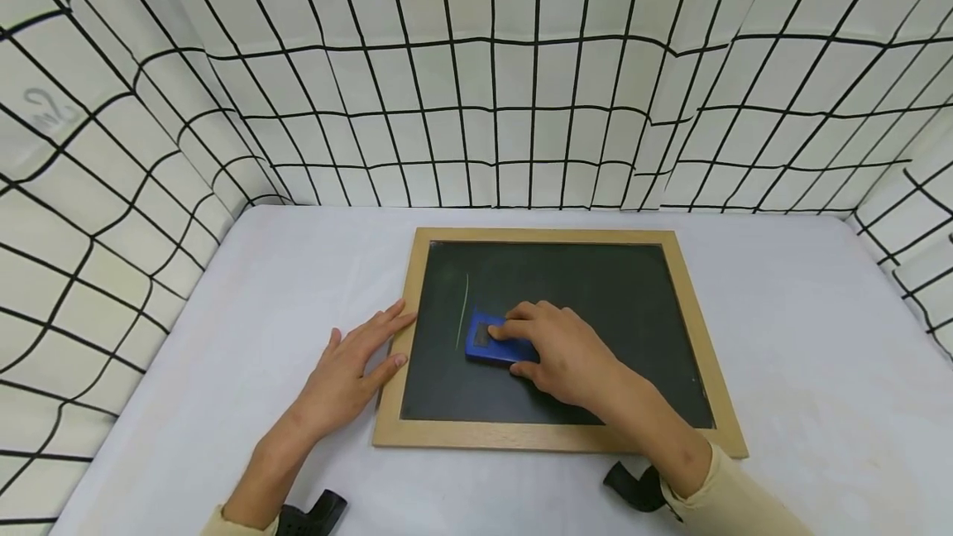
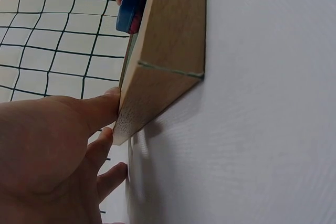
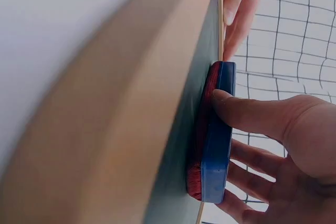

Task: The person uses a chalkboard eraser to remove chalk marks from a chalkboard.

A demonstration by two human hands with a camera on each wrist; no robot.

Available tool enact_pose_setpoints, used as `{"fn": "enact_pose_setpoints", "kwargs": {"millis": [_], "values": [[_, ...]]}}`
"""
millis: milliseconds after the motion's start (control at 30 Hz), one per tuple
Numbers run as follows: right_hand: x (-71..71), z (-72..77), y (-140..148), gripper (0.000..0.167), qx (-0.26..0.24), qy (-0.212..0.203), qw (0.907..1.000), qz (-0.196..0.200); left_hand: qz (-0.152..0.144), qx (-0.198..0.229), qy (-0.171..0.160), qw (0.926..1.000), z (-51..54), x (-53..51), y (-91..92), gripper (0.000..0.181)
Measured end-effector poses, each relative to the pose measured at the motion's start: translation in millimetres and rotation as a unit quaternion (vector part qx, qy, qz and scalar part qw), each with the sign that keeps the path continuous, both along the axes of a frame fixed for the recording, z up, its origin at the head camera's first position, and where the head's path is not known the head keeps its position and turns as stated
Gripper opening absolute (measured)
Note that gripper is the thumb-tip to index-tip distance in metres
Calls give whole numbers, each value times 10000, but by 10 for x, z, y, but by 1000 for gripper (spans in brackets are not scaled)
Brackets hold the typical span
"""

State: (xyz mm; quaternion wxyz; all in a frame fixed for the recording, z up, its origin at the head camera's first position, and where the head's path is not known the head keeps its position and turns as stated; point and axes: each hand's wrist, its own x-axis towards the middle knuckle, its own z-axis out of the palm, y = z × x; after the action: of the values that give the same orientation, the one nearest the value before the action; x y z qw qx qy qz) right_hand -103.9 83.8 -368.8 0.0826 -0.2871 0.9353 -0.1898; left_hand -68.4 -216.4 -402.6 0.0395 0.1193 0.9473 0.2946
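Note:
A wood-framed chalkboard (image 1: 625,296) lies flat on the white table. One thin chalk line (image 1: 463,313) runs down its left part. My right hand (image 1: 569,350) grips a blue chalkboard eraser (image 1: 476,346), thumb on the near side and fingers over the top and far side. In the right wrist view the red felt underside of the eraser (image 3: 216,135) lies against the board. My left hand (image 1: 346,375) rests at the frame's left edge with fingers straight and spread, fingertips on the wood. In the left wrist view the left thumb (image 2: 100,109) touches the frame's side (image 2: 173,30).
White walls with a black grid (image 1: 514,81) stand behind and to the left and right of the table (image 1: 819,354). Black wrist devices (image 1: 316,515) show at both sleeves. A small pale mark sits near the board's right edge.

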Motion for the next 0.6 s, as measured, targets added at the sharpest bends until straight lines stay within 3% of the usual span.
{"fn": "enact_pose_setpoints", "kwargs": {"millis": [300,600], "values": [[257,-17,107,50,-51,73,9994,330,-5,-66,-10,10000,-13,-21,28,57],[291,-45,118,51,-136,110,9991,383,4,-84,62,9999,-1,1,12,56]]}}
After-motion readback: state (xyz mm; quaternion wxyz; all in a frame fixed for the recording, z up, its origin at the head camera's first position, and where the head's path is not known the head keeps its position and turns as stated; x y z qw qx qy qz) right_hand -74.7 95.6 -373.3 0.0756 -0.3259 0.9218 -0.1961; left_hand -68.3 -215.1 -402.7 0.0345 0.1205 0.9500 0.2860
